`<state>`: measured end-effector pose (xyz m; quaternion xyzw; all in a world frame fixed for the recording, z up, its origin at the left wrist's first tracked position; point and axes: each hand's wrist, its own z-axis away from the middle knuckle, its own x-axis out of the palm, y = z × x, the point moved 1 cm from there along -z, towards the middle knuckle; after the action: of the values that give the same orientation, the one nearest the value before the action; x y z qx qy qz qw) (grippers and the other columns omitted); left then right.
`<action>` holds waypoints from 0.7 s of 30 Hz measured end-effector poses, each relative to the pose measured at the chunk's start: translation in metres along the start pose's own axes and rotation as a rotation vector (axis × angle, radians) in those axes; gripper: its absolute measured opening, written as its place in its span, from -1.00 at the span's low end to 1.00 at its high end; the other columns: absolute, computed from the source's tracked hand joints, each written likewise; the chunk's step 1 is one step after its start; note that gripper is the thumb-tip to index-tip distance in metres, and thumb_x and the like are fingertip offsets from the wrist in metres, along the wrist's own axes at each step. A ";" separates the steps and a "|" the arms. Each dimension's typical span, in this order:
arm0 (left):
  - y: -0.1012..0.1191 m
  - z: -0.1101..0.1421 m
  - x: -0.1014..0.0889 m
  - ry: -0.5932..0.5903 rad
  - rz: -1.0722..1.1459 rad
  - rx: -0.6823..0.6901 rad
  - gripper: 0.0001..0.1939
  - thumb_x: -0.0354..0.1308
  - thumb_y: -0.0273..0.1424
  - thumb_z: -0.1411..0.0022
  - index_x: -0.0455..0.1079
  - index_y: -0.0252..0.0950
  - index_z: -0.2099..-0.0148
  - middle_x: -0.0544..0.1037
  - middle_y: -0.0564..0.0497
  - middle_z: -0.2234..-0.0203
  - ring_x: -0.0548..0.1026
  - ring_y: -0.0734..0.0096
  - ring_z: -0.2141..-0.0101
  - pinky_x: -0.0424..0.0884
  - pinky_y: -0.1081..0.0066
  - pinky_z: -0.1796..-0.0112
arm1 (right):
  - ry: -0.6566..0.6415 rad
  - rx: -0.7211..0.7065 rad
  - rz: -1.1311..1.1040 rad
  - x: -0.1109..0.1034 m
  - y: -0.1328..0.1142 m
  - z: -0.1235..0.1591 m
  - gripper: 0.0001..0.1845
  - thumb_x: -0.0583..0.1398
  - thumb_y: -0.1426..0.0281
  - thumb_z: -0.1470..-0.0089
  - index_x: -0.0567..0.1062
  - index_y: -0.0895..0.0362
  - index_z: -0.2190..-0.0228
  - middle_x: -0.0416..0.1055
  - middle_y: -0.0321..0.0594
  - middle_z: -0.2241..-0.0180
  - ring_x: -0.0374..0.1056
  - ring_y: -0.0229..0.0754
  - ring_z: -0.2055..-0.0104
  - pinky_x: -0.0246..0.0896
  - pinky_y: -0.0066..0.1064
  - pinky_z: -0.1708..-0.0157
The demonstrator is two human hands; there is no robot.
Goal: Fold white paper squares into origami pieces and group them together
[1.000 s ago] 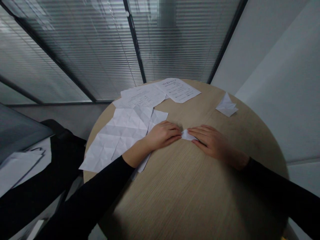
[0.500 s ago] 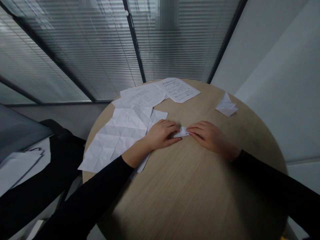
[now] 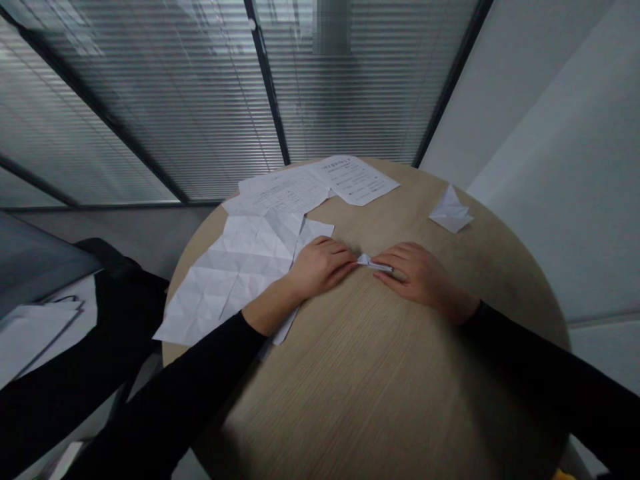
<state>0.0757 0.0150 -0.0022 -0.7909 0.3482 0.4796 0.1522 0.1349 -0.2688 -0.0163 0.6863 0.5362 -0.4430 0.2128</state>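
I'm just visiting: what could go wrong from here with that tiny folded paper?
Two risks seem likely. The small folded paper is tiny and sits between the left hand and right hand, so it could slip or crease unevenly under the fingers. The large creased paper sheet lies under the left forearm's side and reaches the edge of the round wooden table, so an arm movement could drag it off.

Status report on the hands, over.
Left hand, right hand palm down. Small folded white paper between fingertips. Creased white sheet beside left hand.
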 end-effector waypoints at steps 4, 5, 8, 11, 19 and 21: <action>-0.001 0.000 0.001 0.010 -0.012 0.002 -0.62 0.01 -0.22 -0.78 0.60 -0.23 0.02 0.73 -0.04 0.18 0.68 0.26 0.12 0.46 0.22 -0.01 | -0.002 0.002 0.026 0.000 0.001 0.000 -0.80 0.25 0.32 -0.58 0.69 -0.01 -0.07 0.75 -0.14 0.06 0.61 0.05 0.04 0.43 -0.06 -0.02; -0.001 0.000 0.002 0.009 -0.014 0.005 -0.62 0.01 -0.21 -0.78 0.60 -0.23 0.01 0.73 -0.04 0.18 0.68 0.26 0.12 0.46 0.22 -0.01 | -0.003 0.002 0.031 0.000 0.001 0.000 -0.80 0.24 0.33 -0.59 0.70 0.00 -0.06 0.75 -0.15 0.07 0.61 0.05 0.04 0.43 -0.06 -0.03; -0.002 0.001 0.002 0.002 -0.010 0.011 -0.60 0.01 -0.21 -0.78 0.62 -0.24 0.02 0.73 -0.04 0.19 0.68 0.25 0.13 0.46 0.21 -0.02 | -0.002 0.003 0.030 0.000 0.002 0.001 -0.78 0.25 0.35 -0.59 0.73 -0.01 -0.04 0.76 -0.17 0.09 0.60 0.03 0.06 0.41 -0.06 -0.04; -0.002 0.001 0.003 -0.012 0.004 0.010 -0.61 0.02 -0.21 -0.77 0.62 -0.23 0.02 0.73 -0.04 0.20 0.68 0.25 0.13 0.46 0.20 -0.03 | -0.003 0.008 0.029 0.000 0.003 0.003 -0.76 0.25 0.35 -0.58 0.76 -0.05 -0.05 0.77 -0.17 0.10 0.59 0.04 0.07 0.42 -0.04 -0.04; -0.002 0.001 0.002 0.003 0.040 -0.082 -0.65 0.09 -0.15 -0.74 0.62 -0.23 -0.02 0.74 -0.05 0.19 0.70 0.25 0.12 0.45 0.20 -0.02 | -0.023 0.045 -0.020 0.002 0.006 0.003 -0.74 0.29 0.31 -0.54 0.76 -0.14 -0.10 0.76 -0.18 0.09 0.60 0.08 0.04 0.45 0.02 -0.05; -0.002 0.001 0.003 0.007 0.051 -0.090 -0.65 0.10 -0.15 -0.74 0.63 -0.23 -0.04 0.74 -0.05 0.19 0.70 0.25 0.12 0.45 0.21 -0.01 | -0.031 0.035 -0.021 0.002 0.005 0.002 -0.75 0.30 0.29 -0.53 0.75 -0.14 -0.10 0.76 -0.18 0.07 0.60 0.08 0.04 0.45 0.02 -0.05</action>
<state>0.0771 0.0159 -0.0053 -0.7894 0.3469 0.4959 0.1030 0.1384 -0.2715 -0.0198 0.6773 0.5322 -0.4651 0.2044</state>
